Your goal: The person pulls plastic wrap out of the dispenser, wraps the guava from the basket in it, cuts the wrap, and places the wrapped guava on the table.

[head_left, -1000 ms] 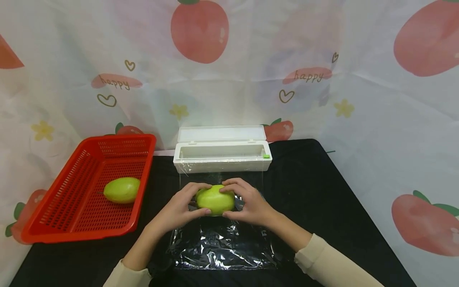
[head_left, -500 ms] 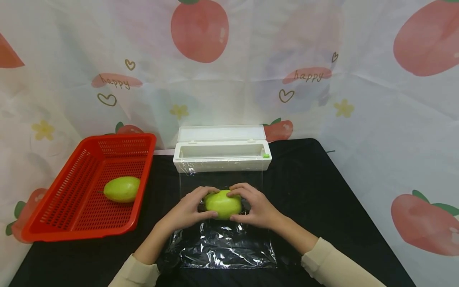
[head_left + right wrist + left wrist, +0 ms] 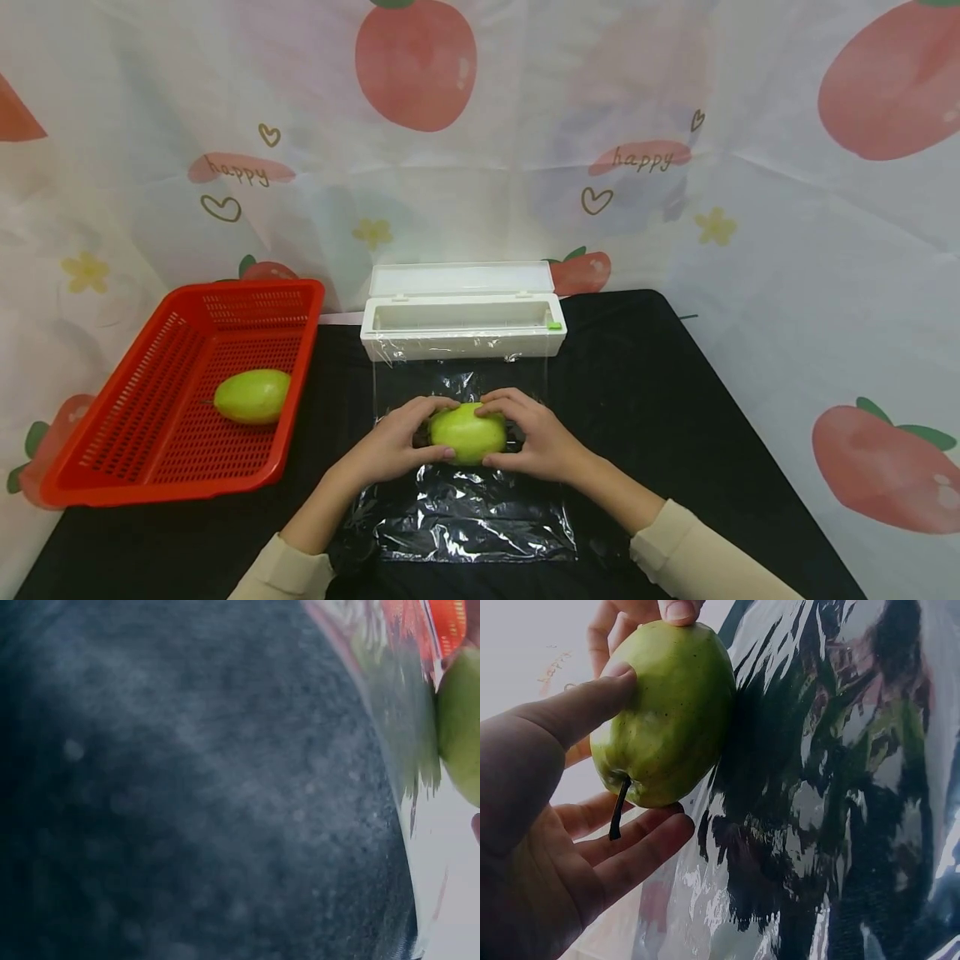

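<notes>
A smooth green oval fruit (image 3: pixel 468 433) with a thin dark stem at one end sits on a sheet of clear plastic wrap (image 3: pixel 480 521). My left hand (image 3: pixel 405 442) grips its left end, thumb on the near side and fingers at the far side. From the right, my right hand (image 3: pixel 536 437) holds the other end in the same way. In the left wrist view the stem of the fruit (image 3: pixel 667 712) points toward the left palm. The right wrist view catches only the edge of the fruit (image 3: pixel 461 727), right against the glossy wrap.
Behind the hands stands a white wrap dispenser (image 3: pixel 461 346), lid up, with the wrap running from its front toward me. A red slotted basket (image 3: pixel 161 492) at the left contains a second green fruit (image 3: pixel 252 397). Black cloth (image 3: pixel 637 400) covers the table; a printed curtain (image 3: pixel 480 200) hangs behind.
Both hands have shifted the fruit a little to the right and nearer to me over the wrap, mostly in the first half second. The basket and dispenser stay put.
</notes>
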Available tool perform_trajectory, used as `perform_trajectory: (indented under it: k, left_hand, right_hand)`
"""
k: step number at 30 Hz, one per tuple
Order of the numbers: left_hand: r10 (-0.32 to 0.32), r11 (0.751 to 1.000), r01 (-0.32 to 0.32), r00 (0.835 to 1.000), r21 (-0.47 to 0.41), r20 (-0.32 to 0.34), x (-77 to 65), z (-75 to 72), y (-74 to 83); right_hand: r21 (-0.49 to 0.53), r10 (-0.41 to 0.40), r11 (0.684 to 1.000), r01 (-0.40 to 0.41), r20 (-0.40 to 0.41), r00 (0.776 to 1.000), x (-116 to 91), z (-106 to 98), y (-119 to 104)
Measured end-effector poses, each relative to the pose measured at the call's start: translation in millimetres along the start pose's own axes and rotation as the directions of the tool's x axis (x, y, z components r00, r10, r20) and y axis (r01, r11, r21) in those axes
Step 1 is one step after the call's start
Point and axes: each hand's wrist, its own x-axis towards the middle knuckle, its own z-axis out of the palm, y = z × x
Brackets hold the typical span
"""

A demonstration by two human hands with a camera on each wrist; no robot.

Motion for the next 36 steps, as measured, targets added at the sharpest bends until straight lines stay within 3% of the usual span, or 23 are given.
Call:
perform_trajectory:
  k: [7, 10, 13, 16, 20, 23, 24, 26, 30, 33, 36]
  left_hand:
    - [-0.022, 0.999, 0.023, 1.000, 0.035, -0.005, -2.3, -0.3, 0.4]
    - [-0.003, 0.986, 0.012, 0.998, 0.165, -0.058, -7.8, -0.9, 4.9]
    - [0.118, 0.919, -0.062, 0.985, 0.389, -0.124, -18.1, -3.9, 14.4]
    - [0.309, 0.805, -0.177, 0.940, 0.566, -0.145, -32.3, -7.7, 26.0]
    - [0.506, 0.713, -0.357, 0.858, 0.604, -0.091, -52.1, -6.6, 33.3]
    - [0.550, 0.682, -0.428, 0.835, 0.593, -0.029, -67.8, 0.3, 27.5]
    - [0.548, 0.675, -0.435, 0.836, 0.596, -0.011, -73.1, 3.0, 24.0]
    - [0.513, 0.681, -0.418, 0.858, 0.601, 0.017, -83.8, 7.5, 15.9]
    - [0.440, 0.696, -0.370, 0.897, 0.616, 0.041, -100.9, 12.3, 1.7]
    - [0.409, 0.704, -0.361, 0.910, 0.612, 0.065, -108.7, 13.3, -3.5]
    - [0.401, 0.710, -0.361, 0.913, 0.605, 0.075, -112.2, 12.1, -4.3]
  right_hand:
    - [0.003, 0.030, 1.000, -0.030, 0.023, 0.999, 0, -2, -3]
    - [-0.041, 0.031, 0.999, -0.030, 0.034, 0.999, 0, -3, -4]
    - [-0.129, 0.013, 0.992, -0.007, 0.044, 0.999, -3, -8, -10]
    - [-0.217, -0.023, 0.976, 0.031, 0.038, 0.999, -8, -19, -20]
    - [-0.282, -0.125, 0.951, 0.126, 0.024, 0.992, -22, -33, -32]
    - [-0.294, -0.245, 0.922, 0.252, 0.059, 0.968, -39, -37, -38]
    - [-0.287, -0.286, 0.911, 0.296, 0.078, 0.955, -45, -37, -38]
    - [-0.274, -0.349, 0.888, 0.370, 0.123, 0.929, -57, -35, -39]
    - [-0.251, -0.393, 0.866, 0.434, 0.196, 0.898, -78, -31, -37]
    - [-0.254, -0.387, 0.861, 0.441, 0.236, 0.892, -89, -28, -35]
    - [-0.264, -0.384, 0.852, 0.452, 0.271, 0.882, -94, -25, -33]
